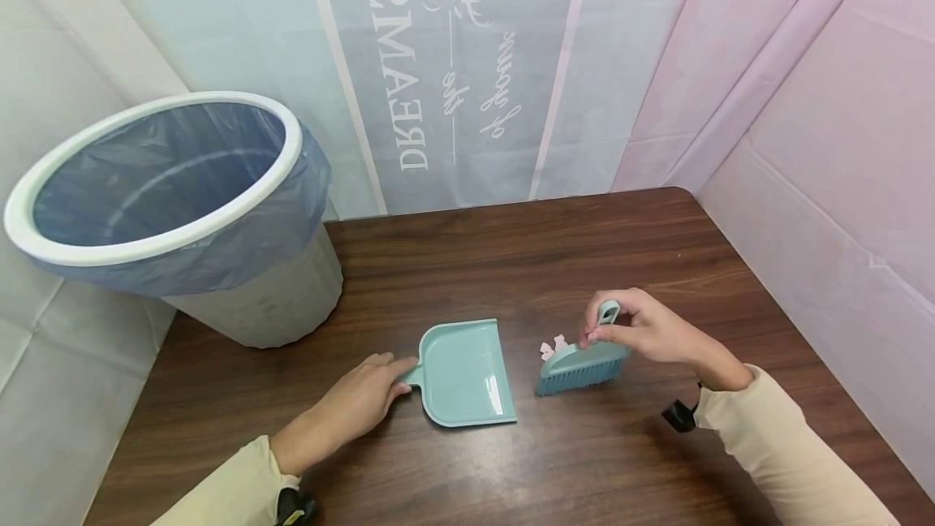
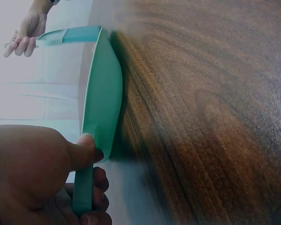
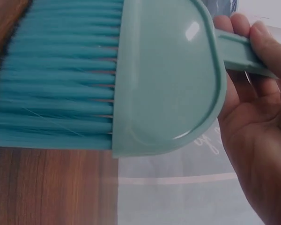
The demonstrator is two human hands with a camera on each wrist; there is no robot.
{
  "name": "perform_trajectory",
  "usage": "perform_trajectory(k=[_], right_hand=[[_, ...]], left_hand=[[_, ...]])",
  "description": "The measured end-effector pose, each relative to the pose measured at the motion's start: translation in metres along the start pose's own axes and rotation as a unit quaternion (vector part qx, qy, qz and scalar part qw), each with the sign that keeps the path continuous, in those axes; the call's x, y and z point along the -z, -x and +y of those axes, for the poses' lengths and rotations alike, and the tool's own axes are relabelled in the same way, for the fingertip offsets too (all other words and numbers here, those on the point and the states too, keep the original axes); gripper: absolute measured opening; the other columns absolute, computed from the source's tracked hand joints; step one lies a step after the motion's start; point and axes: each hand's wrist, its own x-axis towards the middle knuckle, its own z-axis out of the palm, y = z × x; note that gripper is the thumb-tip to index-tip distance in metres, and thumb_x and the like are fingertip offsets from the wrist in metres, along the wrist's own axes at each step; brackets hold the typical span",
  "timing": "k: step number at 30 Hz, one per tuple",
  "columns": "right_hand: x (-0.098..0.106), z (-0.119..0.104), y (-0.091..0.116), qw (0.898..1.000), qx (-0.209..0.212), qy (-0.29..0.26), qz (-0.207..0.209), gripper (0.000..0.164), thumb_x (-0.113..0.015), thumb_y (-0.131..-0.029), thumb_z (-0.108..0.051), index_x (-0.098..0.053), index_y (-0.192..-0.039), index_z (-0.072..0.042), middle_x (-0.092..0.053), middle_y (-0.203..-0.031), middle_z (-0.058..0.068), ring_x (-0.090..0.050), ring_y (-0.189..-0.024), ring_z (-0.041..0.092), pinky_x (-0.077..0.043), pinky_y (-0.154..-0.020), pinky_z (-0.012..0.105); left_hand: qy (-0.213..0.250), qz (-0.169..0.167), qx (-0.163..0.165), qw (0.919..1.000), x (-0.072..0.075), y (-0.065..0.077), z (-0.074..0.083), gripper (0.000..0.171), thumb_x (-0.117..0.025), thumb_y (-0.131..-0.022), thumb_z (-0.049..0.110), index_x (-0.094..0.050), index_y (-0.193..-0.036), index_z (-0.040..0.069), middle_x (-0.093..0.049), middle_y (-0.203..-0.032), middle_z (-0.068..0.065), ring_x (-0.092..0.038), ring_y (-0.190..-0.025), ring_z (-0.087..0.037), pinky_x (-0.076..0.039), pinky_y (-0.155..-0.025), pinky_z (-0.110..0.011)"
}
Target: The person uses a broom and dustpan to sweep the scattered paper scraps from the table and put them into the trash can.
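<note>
My left hand (image 1: 363, 394) grips the short handle of a mint-green dustpan (image 1: 462, 372), thumb on top in the left wrist view. The pan lies on the brown wooden table with its straight edge facing right. To its right, my right hand (image 1: 643, 327) pinches the handle of a matching hand brush (image 1: 584, 365). Teal bristles (image 3: 61, 79) point down at the tabletop. Small pale pink pieces (image 1: 553, 347) show just behind the brush head in the head view, partly hidden by it.
A white-rimmed bin (image 1: 299, 299) with a blue liner bag stands at the back left. Behind the wooden table (image 1: 504, 258) hangs a grey-blue printed cloth (image 1: 467, 63), and a pale pink cloth (image 1: 825, 153) borders the right side.
</note>
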Motion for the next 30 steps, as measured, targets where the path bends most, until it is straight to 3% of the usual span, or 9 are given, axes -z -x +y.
perform_trajectory(k=[5, 10, 15, 18, 20, 23, 30], right_hand=[[0.002, -0.003, -0.004, 0.999, 0.029, -0.001, 0.037, 0.034, -0.053, -0.076, 0.03, -0.057, -0.094, 0.001, -0.064, -0.088, 0.014, -0.064, -0.083, 0.023, -0.051, -0.062, 0.032], [-0.002, -0.02, -0.01, 0.992, 0.029, 0.037, 0.118, 0.031, -0.051, -0.075, 0.032, -0.057, -0.091, 0.006, -0.063, -0.085, 0.016, -0.065, -0.081, 0.022, -0.053, -0.065, 0.03], [-0.011, -0.039, -0.014, 0.966, -0.017, 0.139, 0.216, 0.026, -0.058, -0.075, 0.027, -0.058, -0.088, 0.005, -0.065, -0.08, 0.014, -0.065, -0.075, 0.017, -0.051, -0.061, 0.022], [-0.015, -0.041, -0.012, 0.95, -0.031, 0.173, 0.259, 0.026, -0.06, -0.074, 0.026, -0.057, -0.088, 0.005, -0.065, -0.08, 0.014, -0.065, -0.075, 0.017, -0.051, -0.062, 0.02], [-0.017, -0.04, -0.009, 0.937, -0.04, 0.203, 0.283, 0.027, -0.061, -0.074, 0.025, -0.057, -0.089, 0.003, -0.066, -0.082, 0.012, -0.065, -0.074, 0.015, -0.051, -0.06, 0.019], [-0.019, -0.037, -0.006, 0.909, -0.054, 0.271, 0.313, 0.027, -0.066, -0.075, 0.02, -0.058, -0.089, -0.001, -0.066, -0.083, 0.005, -0.064, -0.072, 0.011, -0.049, -0.057, 0.016], [-0.03, -0.034, -0.001, 0.817, -0.098, 0.458, 0.336, 0.019, -0.069, -0.08, 0.005, -0.058, -0.091, -0.005, -0.06, -0.079, 0.0, -0.055, -0.068, 0.007, -0.044, -0.058, 0.01]], left_hand=[[-0.002, -0.001, 0.001, 1.0, 0.0, 0.0, 0.0, 0.034, -0.064, -0.089, 0.017, -0.06, -0.122, 0.007, -0.053, -0.083, 0.004, -0.052, -0.08, -0.011, -0.049, -0.072, -0.03], [-0.004, 0.002, -0.003, 1.0, 0.001, 0.0, 0.0, 0.035, -0.065, -0.089, 0.017, -0.06, -0.122, 0.007, -0.054, -0.084, 0.003, -0.053, -0.08, -0.012, -0.05, -0.073, -0.03], [-0.013, 0.005, -0.009, 0.9999, 0.003, -0.001, 0.001, 0.035, -0.066, -0.088, 0.016, -0.06, -0.121, 0.006, -0.055, -0.084, 0.002, -0.055, -0.081, -0.015, -0.05, -0.074, -0.032], [-0.02, 0.001, -0.01, 0.9998, 0.004, -0.002, 0.003, 0.035, -0.066, -0.087, 0.016, -0.061, -0.12, 0.006, -0.055, -0.082, 0.001, -0.055, -0.08, -0.015, -0.05, -0.073, -0.032], [-0.024, -0.003, -0.008, 0.9997, 0.005, -0.003, 0.004, 0.035, -0.066, -0.087, 0.016, -0.061, -0.12, 0.006, -0.054, -0.082, 0.001, -0.055, -0.08, -0.016, -0.05, -0.072, -0.032], [-0.027, -0.006, -0.004, 0.9996, 0.007, -0.004, 0.006, 0.035, -0.067, -0.087, 0.016, -0.061, -0.12, 0.006, -0.055, -0.083, 0.0, -0.055, -0.08, -0.016, -0.05, -0.073, -0.032], [-0.042, -0.007, 0.018, 0.9989, 0.013, -0.005, 0.013, 0.033, -0.067, -0.086, 0.017, -0.061, -0.118, 0.008, -0.057, -0.086, -0.003, -0.055, -0.081, -0.02, -0.05, -0.074, -0.036]])
